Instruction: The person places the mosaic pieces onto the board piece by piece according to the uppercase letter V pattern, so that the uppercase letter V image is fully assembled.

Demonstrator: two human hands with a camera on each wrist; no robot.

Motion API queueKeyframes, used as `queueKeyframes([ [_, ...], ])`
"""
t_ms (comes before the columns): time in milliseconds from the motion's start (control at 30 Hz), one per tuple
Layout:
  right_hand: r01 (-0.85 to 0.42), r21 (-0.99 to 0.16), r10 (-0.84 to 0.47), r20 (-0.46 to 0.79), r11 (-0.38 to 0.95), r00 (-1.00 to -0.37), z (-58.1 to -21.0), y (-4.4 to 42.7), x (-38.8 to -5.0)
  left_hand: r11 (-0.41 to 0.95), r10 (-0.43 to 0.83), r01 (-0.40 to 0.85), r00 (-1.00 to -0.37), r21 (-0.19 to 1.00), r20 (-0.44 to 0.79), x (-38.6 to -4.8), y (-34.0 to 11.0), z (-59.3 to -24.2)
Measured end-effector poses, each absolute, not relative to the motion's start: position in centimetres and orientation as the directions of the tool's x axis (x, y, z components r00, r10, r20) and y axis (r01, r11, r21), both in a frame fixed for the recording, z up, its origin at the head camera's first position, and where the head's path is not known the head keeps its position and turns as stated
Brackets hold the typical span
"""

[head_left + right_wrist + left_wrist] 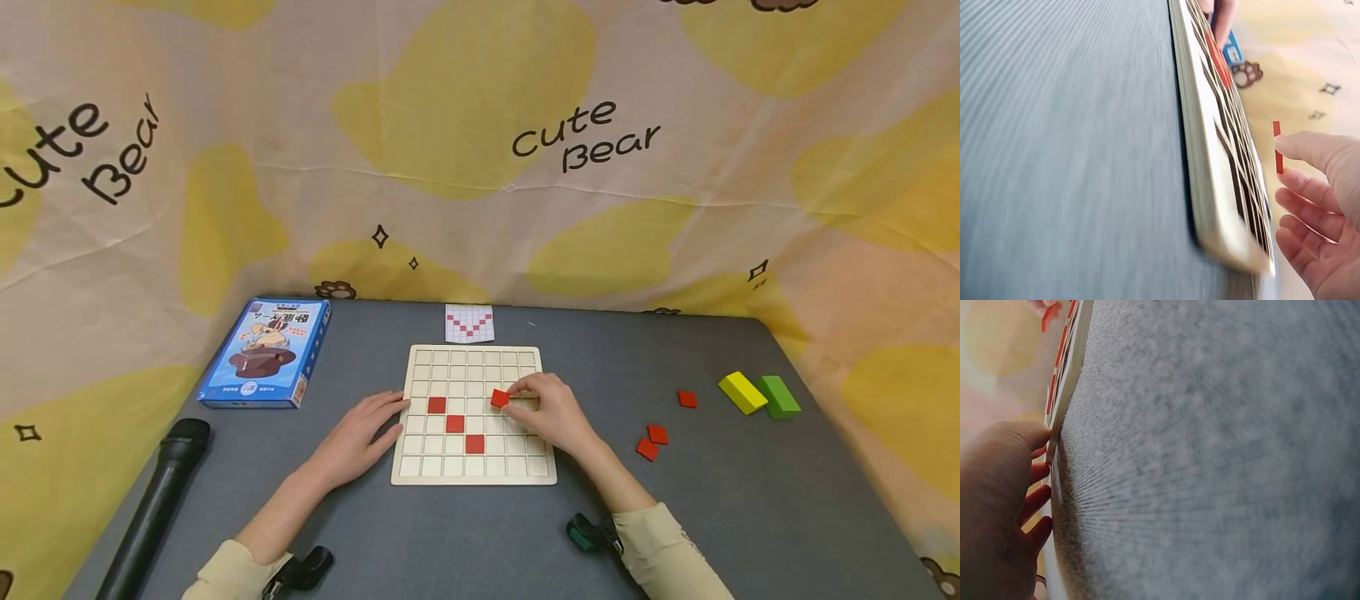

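Observation:
A cream grid board [472, 479] lies flat on the grey table, with three red square tiles set in a diagonal line, one of them a tile [455, 424] in the middle. My right hand [551, 411] pinches another red tile [500, 399] between thumb and fingers, over the board's right half. In the right wrist view that tile [1278, 147] is seen edge-on, held off the board's surface. My left hand [360, 437] touches the board's left edge with fingers extended; the left wrist view shows its thumb and fingertips [1040, 531] against that edge.
A pattern card [469, 324] lies behind the board. Right of it are three loose red tiles [657, 434], a yellow block [743, 392] and a green block [779, 397]. On the left are a blue box [262, 354] and a black microphone [157, 508]. A printed cloth hangs behind.

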State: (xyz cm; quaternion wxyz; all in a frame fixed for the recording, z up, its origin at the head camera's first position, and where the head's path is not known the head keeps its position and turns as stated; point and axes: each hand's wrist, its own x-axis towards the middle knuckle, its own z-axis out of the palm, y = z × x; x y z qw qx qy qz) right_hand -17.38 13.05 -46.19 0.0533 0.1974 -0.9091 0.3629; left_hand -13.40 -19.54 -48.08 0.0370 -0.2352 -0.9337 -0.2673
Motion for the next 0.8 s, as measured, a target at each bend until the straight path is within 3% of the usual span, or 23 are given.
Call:
queueKeyframes([
  [333,-0.451,-0.635,-0.407,0.227,0.627,-0.885,-46.4,8.1,-18.7,0.753,0.414,0.446,-0.893,0.484,0.18,-13.5,-19.6,-48.1],
  [800,-0.449,-0.615,-0.432,0.189,0.648,-0.882,-46.3,2.7,-20.2,0.748,0.411,0.435,-0.896,0.501,0.166,-13.5,-19.5,-48.1],
])
